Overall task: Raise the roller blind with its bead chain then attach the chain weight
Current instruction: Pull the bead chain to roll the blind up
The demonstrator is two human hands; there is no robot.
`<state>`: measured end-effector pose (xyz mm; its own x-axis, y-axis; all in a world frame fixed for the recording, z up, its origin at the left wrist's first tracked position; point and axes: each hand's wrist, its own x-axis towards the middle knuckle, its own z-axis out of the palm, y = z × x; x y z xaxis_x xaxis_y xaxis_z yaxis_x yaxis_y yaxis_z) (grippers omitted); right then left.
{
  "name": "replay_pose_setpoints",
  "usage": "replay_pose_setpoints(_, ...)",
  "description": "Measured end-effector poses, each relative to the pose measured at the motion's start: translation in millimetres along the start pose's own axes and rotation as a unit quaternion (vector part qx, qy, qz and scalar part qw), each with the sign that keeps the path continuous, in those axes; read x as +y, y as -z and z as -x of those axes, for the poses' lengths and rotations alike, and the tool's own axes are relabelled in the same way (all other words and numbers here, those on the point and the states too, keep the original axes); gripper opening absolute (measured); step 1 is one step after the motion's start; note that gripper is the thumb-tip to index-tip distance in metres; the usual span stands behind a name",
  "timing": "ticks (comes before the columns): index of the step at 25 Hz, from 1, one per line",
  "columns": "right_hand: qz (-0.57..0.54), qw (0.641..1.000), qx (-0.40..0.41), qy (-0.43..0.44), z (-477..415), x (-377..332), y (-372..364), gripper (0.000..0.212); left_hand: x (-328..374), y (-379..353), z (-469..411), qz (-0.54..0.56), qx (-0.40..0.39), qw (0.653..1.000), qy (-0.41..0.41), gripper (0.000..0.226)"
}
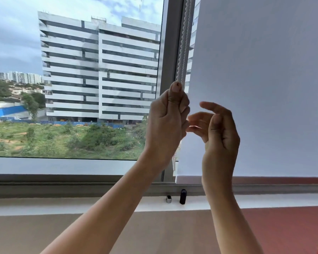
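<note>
Up at chest-to-face height, both forearms reach toward the window frame. Left hand is fisted, thumb on top, fingers clamped round the white bead chain; two strands run up from the thumb along the frame, and a short run of beads shows below the wrist. Right hand is just beside it, palm turned leftward, fingers loosely curled and spread, holding nothing, fingertips near the left knuckles but apart from the chain.

White roller blind covers the right pane; its bottom edge sits low, close above the lower frame rail. Left pane is uncovered.

On the sill, below the hands, stand a small black cylinder and a smaller silver-and-black piece, near each other, not touching.
</note>
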<state>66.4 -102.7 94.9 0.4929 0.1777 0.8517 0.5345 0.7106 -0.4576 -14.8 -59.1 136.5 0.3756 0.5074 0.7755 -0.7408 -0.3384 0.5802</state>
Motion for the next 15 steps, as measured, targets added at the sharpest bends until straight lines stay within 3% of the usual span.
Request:
replay_pose_setpoints(7,-0.019,0.998,-0.049,-0.027,-22,-6,-10,0.028,-40,21,44,-0.051,0.015,0.997,0.062,0.040)
replay_pose_setpoints(15,-0.041,0.969,-0.153,-0.191,-35,5,-29,0.030,-78,50,61,-0.099,0.022,0.984,0.145,0.041)
